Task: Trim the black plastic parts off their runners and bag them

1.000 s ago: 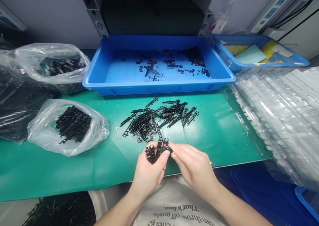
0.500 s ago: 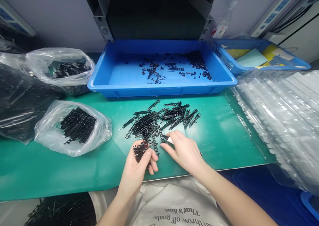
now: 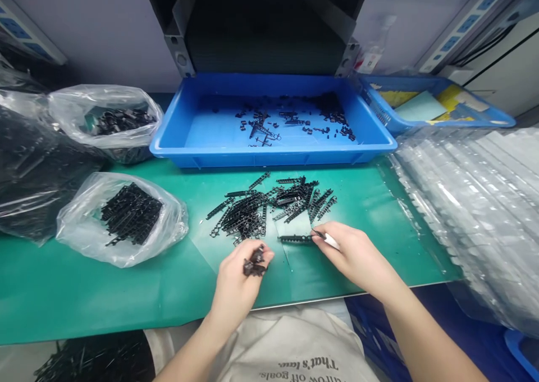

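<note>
Across a green-topped counter (image 3: 189, 283), black slotted plastic strips (image 3: 244, 216) are lying in a loose pile in front of a shallow blue tray (image 3: 273, 160). Small black pieces (image 3: 332, 109) are lying scattered inside that tray, bunching toward its far right corner. Below the pile, the left hand (image 3: 236, 272) is curling closed around a small bundle of black parts (image 3: 255, 262), blurred in outline. To its right, the right hand (image 3: 357, 253) is closing its fingers on a slim white, dark-tipped tool (image 3: 331, 240). One single black strip (image 3: 295, 239) is stretching sideways between the hands, its right end meeting the right hand's fingertips; whether they are pinching it cannot be told. On the left, an open clear bag (image 3: 78, 224) is holding a stack of similar strips (image 3: 132, 213), and a second clear bag (image 3: 105, 94) behind it is holding black pieces (image 3: 122, 121). Clear plastic trays (image 3: 471, 202) are lying stacked on the right, in front of a blue basket (image 3: 383, 112).
</note>
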A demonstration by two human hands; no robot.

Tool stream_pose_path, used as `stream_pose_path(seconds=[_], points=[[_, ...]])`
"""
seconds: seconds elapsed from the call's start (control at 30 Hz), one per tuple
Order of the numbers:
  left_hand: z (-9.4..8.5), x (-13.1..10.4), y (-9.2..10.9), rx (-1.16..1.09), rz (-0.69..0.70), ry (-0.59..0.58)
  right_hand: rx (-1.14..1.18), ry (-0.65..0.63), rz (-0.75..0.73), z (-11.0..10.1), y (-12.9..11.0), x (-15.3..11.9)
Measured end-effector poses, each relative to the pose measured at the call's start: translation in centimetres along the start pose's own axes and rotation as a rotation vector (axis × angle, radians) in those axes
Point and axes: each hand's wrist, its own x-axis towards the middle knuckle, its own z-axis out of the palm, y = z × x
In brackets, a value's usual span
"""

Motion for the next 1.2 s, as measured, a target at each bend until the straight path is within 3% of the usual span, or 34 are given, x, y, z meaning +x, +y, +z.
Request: stream_pose_path(seconds=[0.07, 0.13, 0.23, 0.3, 0.37, 0.5, 0.63, 0.73, 0.97, 1.2], points=[[0.5, 0.3, 0.4, 0.018, 0.174, -0.095, 0.132, 0.048, -0.109, -0.8, -0.2, -0.5], [1.0, 0.7, 0.8, -0.013, 0.190, -0.202, 0.249, 0.063, -0.190, -1.2, -0.7, -0.8], [1.6, 0.8, 1.3, -0.197, -0.068, -0.428, 0.334, 0.042, -0.218, -1.1, -1.3, -0.7], [2.1, 0.6, 1.2, -0.361, -0.239, -0.518, 0.378, 0.053, -0.216, -0.5, -1.4, -0.5], [2.6, 0.2, 1.0, -0.484, -0.334, -0.509, 0.414, 0.080, -0.190, 0.3, -1.3, -0.4], [3.2, -0.4, 0.6, -0.611, -0.448, -0.365, 0.415, 0.107, -0.069, 1.2, -0.9, -0.7], [3.3, -0.2, 0.7, -0.681, -0.515, -0.288, 0.364, -0.026, -0.095, 1.1, -0.7, -1.6], [3.2, 0.0, 0.6, -0.695, -0.507, -0.306, 0.275, -0.086, -0.135, 1.1, -0.9, -2.3], [3.0, -0.6, 0.1, -0.557, -0.418, -0.301, 0.085, -0.015, -0.221, 1.4, -1.5, -2.9], [2.7, -0.6, 0.9, -0.442, -0.391, -0.297, 0.031, -0.015, -0.226, 1.2, -1.9, -3.0]])
